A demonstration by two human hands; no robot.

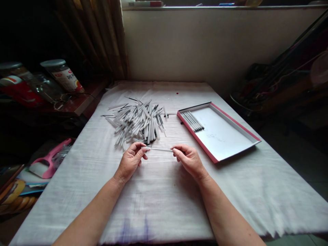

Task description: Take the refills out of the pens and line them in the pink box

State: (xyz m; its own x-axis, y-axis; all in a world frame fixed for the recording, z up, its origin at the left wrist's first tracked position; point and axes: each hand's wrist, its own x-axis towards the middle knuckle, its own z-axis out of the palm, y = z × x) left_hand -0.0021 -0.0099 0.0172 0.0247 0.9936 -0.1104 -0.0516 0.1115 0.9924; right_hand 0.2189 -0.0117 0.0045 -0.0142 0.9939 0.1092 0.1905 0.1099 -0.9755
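Observation:
A slim translucent pen barrel (pixel 161 149) lies level between my two hands, just above the cloth. My left hand (pixel 132 160) pinches its left end between thumb and fingers. At the other end, my right hand (pixel 188 158) has closed thumb and forefinger on it; the fingers hide that tip. Whether a refill sits inside is too small to make out. Just beyond my left hand spreads a loose pile of clear pen barrels and dark refills (pixel 139 121). To the right, a shallow red-edged box lid (pixel 235 136) holds a row of several pens with black ends (pixel 193 122).
A white cloth (pixel 159 205) covers the table. A small red bit (pixel 177 93) lies near its far edge. On the left are a labelled jar (pixel 63 76), eyeglasses (pixel 60 102) on a wooden surface, and a pink-handled object (pixel 51 159). A wall (pixel 192 44) stands behind the table.

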